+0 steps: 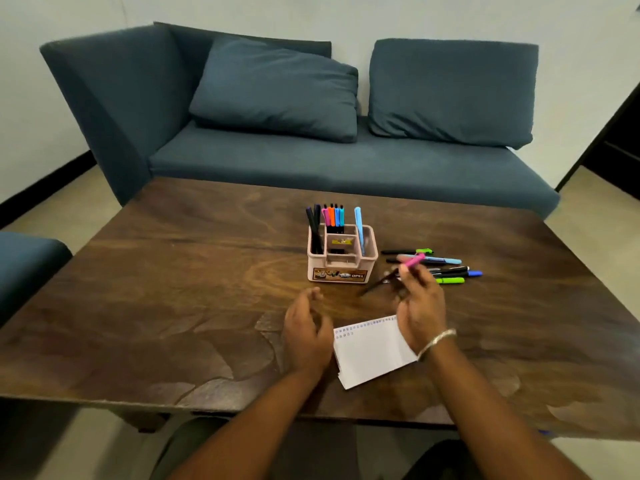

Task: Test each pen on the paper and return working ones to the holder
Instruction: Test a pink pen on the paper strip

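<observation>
from my seat i see both hands raised a little over the dark wooden table (180, 306), in front of a blue sofa (311, 161). the right hand (420, 308) grips a pen with a pink cap (412, 262), pinched between thumb and fingertips near its pink end, the dark barrel slanting down and left toward the table; the barrel is blurred, so i cannot tell whether its tip touches the wood. a silver bracelet (436, 342) sits on that wrist. the left hand (306, 329) holds nothing, its fingers loosely curled and parted, hovering just left of the paper.

the paper (370, 355) is a small white pad lying flat near the table's front edge, between the two forearms, its perforated top edge tilted up to the right; the right palm hides its upper right corner. a few faint marks show near its top left (too small for me to read).

the holder (341, 254), a pale pink box with several compartments and a label on its front face, stands upright beyond the hands. dark pens lean in its left compartment, a row of pink, orange, blue and teal capped pens (333, 216) stands at the back, and a light blue pen (359, 230) leans in the right compartment.

to the right of the holder a loose pile of pens (446, 270) lies flat on the table, black, light blue, blue and green among them, just beyond the right hand's fingers.
</observation>
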